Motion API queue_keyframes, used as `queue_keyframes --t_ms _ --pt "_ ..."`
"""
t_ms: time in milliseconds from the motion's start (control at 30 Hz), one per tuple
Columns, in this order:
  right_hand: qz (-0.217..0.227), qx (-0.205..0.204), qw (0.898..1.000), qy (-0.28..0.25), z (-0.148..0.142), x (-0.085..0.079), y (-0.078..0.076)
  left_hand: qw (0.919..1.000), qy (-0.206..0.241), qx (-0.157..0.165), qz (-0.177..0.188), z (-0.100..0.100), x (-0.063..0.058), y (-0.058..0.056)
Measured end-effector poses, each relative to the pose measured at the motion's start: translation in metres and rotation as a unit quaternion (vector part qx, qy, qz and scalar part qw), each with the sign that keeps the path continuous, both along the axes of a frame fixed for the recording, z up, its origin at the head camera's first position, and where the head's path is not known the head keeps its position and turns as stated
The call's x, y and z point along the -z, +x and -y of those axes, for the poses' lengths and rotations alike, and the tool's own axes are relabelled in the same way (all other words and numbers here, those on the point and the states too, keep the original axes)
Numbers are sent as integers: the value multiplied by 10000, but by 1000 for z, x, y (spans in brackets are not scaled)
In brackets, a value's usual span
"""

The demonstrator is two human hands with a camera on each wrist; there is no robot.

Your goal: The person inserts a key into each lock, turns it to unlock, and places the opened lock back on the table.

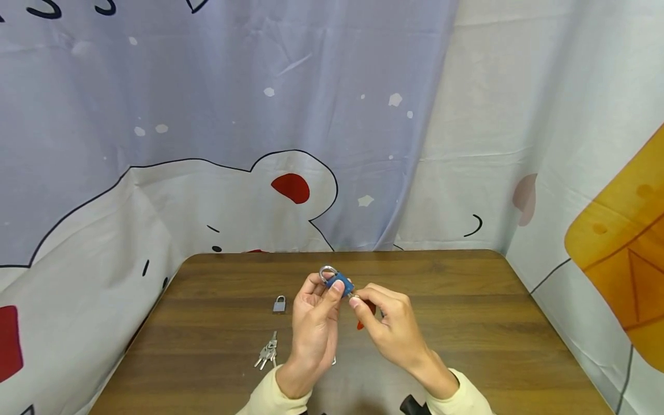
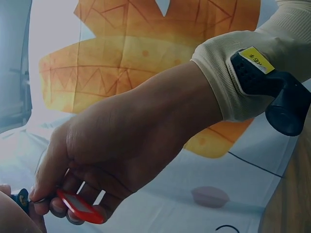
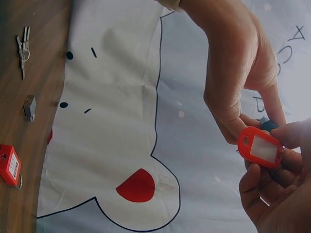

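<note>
My left hand grips a small blue padlock between thumb and fingers, its silver shackle pointing up and left. With thumb and index finger, my right hand pinches a key at the lower end of that padlock; how deep the key sits cannot be seen. From the key hangs a red key tag with a white label, below the right fingers. The same tag shows under the right hand in the left wrist view. There, only the end of the blue padlock is visible.
On the wooden table lie a small grey padlock and a bunch of keys, both left of the hands. A red padlock with a label appears in the right wrist view. Printed curtains hang behind the table.
</note>
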State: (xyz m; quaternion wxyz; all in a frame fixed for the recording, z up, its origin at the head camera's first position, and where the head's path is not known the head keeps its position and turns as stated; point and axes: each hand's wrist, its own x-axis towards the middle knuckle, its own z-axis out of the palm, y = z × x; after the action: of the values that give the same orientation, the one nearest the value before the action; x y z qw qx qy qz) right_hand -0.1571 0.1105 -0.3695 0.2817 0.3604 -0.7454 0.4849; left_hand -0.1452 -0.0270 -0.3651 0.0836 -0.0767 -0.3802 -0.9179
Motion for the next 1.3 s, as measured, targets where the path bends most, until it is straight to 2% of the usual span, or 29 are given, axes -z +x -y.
queue_keyframes --t_ms 433,833,1133,1300 --pt "-8 22 10000 -71 0 1 1 9993 -328 -168 -66 -5 5 0" --pt "-150 -94 9993 -339 1 4 0 9983 -498 38 -309 -4 7 0" --pt "-229 -183 9982 -522 1 6 0 9978 -539 230 -318 -3 9 -1" --pt "-110 -239 9976 -640 0 7 0 9971 -607 272 -357 -2 12 -2"
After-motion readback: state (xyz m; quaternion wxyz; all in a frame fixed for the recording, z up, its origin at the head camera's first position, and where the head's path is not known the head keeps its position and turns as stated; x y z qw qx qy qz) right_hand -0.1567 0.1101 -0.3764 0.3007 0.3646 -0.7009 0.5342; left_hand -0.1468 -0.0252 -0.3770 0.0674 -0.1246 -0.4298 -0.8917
